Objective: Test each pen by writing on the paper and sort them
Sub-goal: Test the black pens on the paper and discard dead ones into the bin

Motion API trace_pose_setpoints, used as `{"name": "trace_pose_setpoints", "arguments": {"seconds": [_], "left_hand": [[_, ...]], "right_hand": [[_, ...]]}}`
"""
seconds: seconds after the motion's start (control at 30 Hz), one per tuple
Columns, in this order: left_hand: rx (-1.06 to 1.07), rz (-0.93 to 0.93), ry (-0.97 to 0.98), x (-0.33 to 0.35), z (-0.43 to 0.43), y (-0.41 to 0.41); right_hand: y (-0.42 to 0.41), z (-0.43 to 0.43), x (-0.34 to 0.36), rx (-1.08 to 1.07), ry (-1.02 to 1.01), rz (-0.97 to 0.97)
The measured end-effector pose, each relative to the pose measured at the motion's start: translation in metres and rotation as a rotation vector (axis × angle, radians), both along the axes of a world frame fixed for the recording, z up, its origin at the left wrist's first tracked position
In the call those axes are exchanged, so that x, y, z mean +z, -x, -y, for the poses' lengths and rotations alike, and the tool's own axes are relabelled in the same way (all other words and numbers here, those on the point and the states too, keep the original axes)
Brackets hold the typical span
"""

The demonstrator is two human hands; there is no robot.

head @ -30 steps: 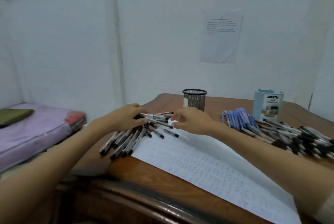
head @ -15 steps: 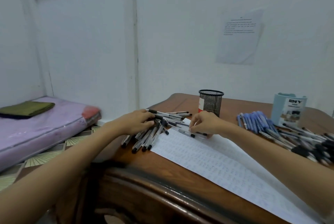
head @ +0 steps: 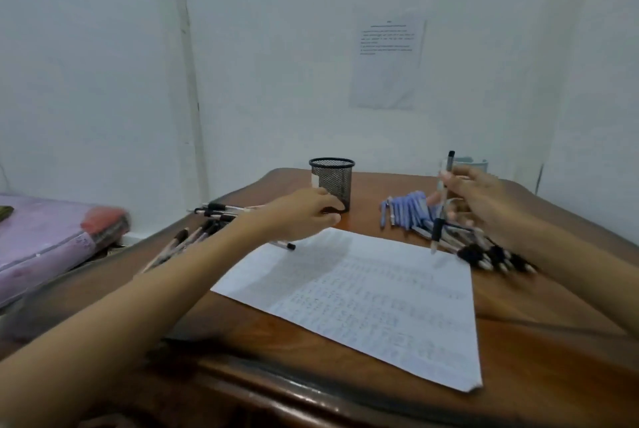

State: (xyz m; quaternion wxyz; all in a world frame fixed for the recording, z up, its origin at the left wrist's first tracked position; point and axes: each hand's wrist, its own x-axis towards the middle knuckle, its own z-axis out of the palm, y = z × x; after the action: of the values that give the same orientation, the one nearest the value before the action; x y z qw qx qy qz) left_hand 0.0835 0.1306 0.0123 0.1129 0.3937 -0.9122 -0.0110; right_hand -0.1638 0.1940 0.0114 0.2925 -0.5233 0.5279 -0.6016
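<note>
One paper (head: 363, 289), brown desk (head: 536, 341), white walls (head: 276, 47)

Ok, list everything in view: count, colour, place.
desk: one, brown wood, under everything
paper: one, white with faint writing, desk centre
mesh cup: one, black, behind the paper
holder: one, pale blue, far right, partly hidden
blue pens: pile, uncounted, right of the mesh cup
black-capped pens: pile, uncounted, by the paper's right edge
left pens: pile, clear with black, desk's left edge
held pen: one, clear with black, near-upright at the paper's far edge
wall sheet: one, white, above the desk
mattress: one, purple, far left
left hand: by the mesh cup, grip unclear
right hand: grips the held pen
</note>
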Motion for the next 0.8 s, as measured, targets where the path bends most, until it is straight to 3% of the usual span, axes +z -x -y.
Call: {"name": "trace_pose_setpoints", "arguments": {"seconds": [0.23, 0.63, 0.8], "left_hand": [[-0.215, -0.005, -0.248, -0.032, -0.006, 0.059], [-0.238, 0.010, -0.248, -0.046, -0.004, 0.049], [-0.238, 0.018, -0.241, -0.046, -0.005, 0.049]], "right_hand": [[0.027, -0.017, -0.007, 0.012, -0.044, -0.023], [0.018, -0.019, -0.004, 0.105, -0.189, -0.037], [0.015, -0.021, -0.006, 0.082, -0.216, 0.258]]}}
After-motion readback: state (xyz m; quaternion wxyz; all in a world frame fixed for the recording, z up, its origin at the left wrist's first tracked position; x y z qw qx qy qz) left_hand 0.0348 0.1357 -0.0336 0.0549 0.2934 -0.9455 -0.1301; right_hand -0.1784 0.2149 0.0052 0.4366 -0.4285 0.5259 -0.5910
